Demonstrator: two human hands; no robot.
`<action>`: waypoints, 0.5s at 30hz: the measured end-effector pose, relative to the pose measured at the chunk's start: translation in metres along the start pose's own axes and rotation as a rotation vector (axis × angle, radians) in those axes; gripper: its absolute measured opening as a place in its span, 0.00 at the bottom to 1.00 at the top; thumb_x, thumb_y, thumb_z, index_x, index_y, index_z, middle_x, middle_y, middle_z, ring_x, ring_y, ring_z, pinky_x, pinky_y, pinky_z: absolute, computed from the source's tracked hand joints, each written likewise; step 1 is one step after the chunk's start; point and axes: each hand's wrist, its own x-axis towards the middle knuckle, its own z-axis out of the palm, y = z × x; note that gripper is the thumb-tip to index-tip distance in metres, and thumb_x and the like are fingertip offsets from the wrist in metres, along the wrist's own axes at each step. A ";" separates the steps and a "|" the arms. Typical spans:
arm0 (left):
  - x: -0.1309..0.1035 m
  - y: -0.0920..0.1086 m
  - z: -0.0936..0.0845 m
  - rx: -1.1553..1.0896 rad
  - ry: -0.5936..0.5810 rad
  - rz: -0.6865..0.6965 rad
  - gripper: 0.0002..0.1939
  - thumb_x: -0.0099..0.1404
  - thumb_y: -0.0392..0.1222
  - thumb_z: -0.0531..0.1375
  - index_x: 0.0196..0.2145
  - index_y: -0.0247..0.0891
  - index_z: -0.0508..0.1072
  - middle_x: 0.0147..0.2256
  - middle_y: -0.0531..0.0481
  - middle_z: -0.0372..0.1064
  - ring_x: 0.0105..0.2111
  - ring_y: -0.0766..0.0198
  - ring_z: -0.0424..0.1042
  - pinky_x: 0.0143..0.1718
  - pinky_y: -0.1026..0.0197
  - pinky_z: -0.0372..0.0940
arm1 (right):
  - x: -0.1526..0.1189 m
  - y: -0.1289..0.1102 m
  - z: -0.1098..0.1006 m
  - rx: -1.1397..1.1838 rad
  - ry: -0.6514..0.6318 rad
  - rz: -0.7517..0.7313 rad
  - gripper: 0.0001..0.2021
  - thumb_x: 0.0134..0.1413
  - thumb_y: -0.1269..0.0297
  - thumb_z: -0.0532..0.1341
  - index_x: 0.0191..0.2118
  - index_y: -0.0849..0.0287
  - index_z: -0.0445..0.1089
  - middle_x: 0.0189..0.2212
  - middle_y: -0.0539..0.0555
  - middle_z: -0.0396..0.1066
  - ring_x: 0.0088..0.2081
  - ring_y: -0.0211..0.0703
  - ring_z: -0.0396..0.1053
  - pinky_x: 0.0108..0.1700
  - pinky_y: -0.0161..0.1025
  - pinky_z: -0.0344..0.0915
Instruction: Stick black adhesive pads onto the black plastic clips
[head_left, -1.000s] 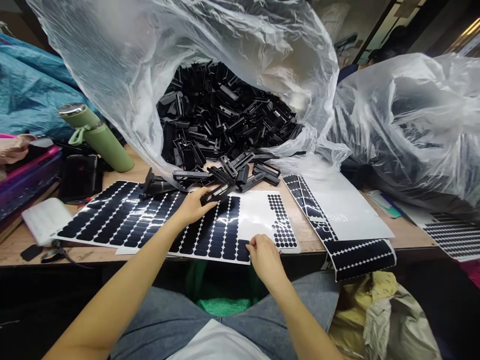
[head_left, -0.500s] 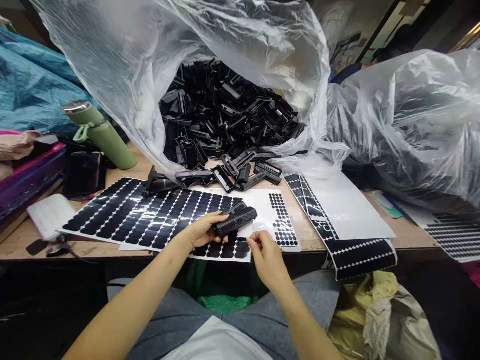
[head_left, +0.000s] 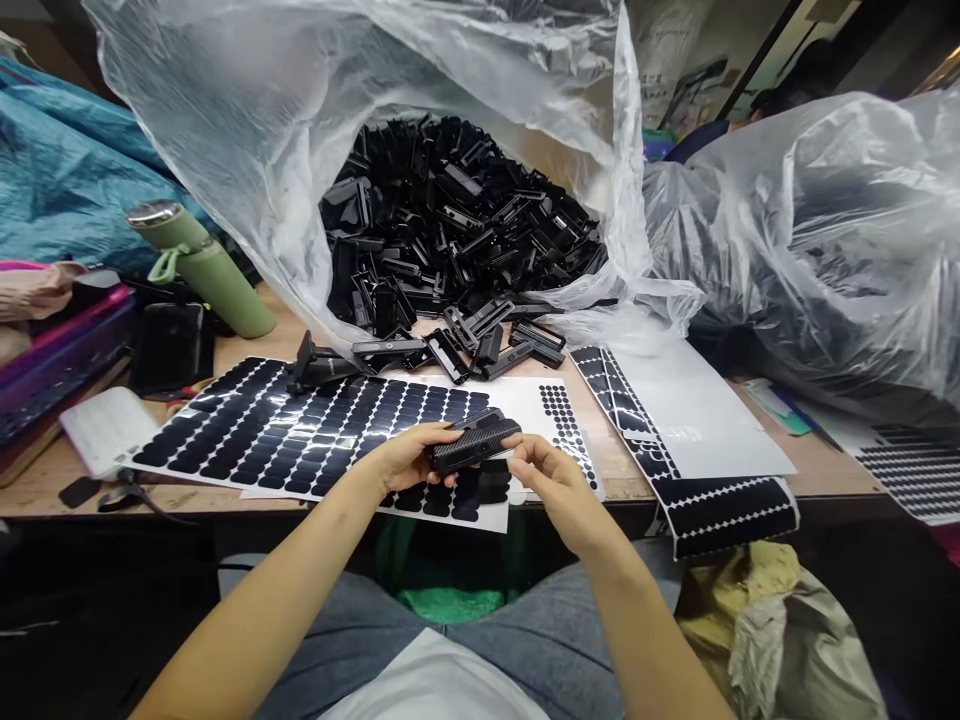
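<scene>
My left hand (head_left: 415, 458) is wrapped round a black plastic part (head_left: 476, 442) with a carbon-fibre-like pattern, holding it above the sheet. My right hand (head_left: 551, 480) is closed in a pinch at the part's right end. From its fingertips a small black sticker (head_left: 495, 466) reaches left, just below the part; its exact outline is hard to make out. Under both hands lies a white sheet of black oblong stickers (head_left: 300, 430), with some bare backing at its right edge. A second sheet, of round black stickers (head_left: 566, 430), lies to the right.
A large clear plastic bag (head_left: 247, 150) gapes at the back, full of black plastic parts (head_left: 457, 220); several have spilled in front. A green bottle (head_left: 217, 275), phone (head_left: 171, 345) and white power bank (head_left: 109, 430) are at left. More sticker sheets (head_left: 720, 510) overhang the edge at right.
My right hand has moved up from the sheet's right edge to the part's right end, bringing a black sticker along. The left hand keeps the part in nearly the same place.
</scene>
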 end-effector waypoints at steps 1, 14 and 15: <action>0.000 0.001 0.002 -0.014 0.006 -0.004 0.12 0.56 0.42 0.58 0.38 0.35 0.65 0.27 0.46 0.71 0.17 0.65 0.70 0.09 0.72 0.53 | -0.002 -0.003 0.003 0.035 -0.038 0.008 0.07 0.50 0.61 0.56 0.27 0.58 0.61 0.42 0.52 0.61 0.29 0.33 0.59 0.33 0.35 0.58; -0.002 0.005 0.024 -0.026 -0.018 -0.024 0.11 0.55 0.42 0.60 0.36 0.34 0.67 0.24 0.52 0.67 0.17 0.70 0.66 0.09 0.73 0.54 | -0.006 -0.010 0.015 -0.093 0.013 -0.020 0.08 0.53 0.60 0.54 0.27 0.59 0.61 0.46 0.54 0.56 0.26 0.31 0.61 0.27 0.35 0.61; -0.002 0.004 0.024 -0.021 -0.022 -0.027 0.12 0.55 0.42 0.60 0.37 0.35 0.67 0.24 0.52 0.67 0.17 0.70 0.66 0.09 0.73 0.54 | -0.006 -0.011 0.015 -0.097 0.012 -0.010 0.08 0.53 0.60 0.54 0.27 0.59 0.61 0.46 0.54 0.56 0.26 0.31 0.61 0.27 0.35 0.61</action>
